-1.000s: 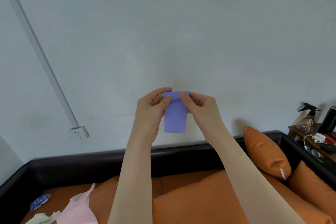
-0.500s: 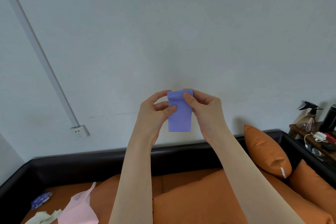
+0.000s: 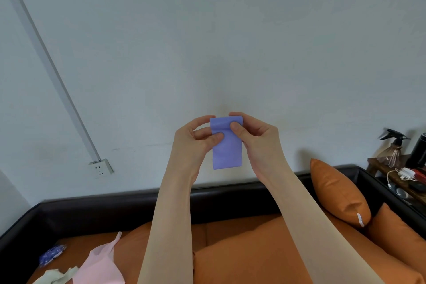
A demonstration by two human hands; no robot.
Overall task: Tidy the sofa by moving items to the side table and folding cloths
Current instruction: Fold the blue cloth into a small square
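Purple cloth (image 3: pixel 227 145) is already down to a narrow strip, held in the air above the sofa (image 3: pixel 242 253) backrest, in front of the wall. Long axis vertical: top edge pinched, bottom edge hanging free.

Left hand (image 3: pixel 192 143) pinches the cloth's top-left corner, thumb across the front face. Right hand (image 3: pixel 255 138) pinches the top-right corner, thumb on front as well. Both hands clamped on the cloth, level with each other, neither nearer than the other.

My read: next fold goes along that vertical axis, free bottom edge up to the pinched top, or the cloth gets laid down first.

From the cloth outward: pink cloth (image 3: pixel 101 265), a pale cloth (image 3: pixel 55 275) and a blue patterned item (image 3: pixel 51 255) lie far below-left of it on the seat. Side table (image 3: pixel 391 175) is well off to its right, past the orange cushion (image 3: pixel 338 191).
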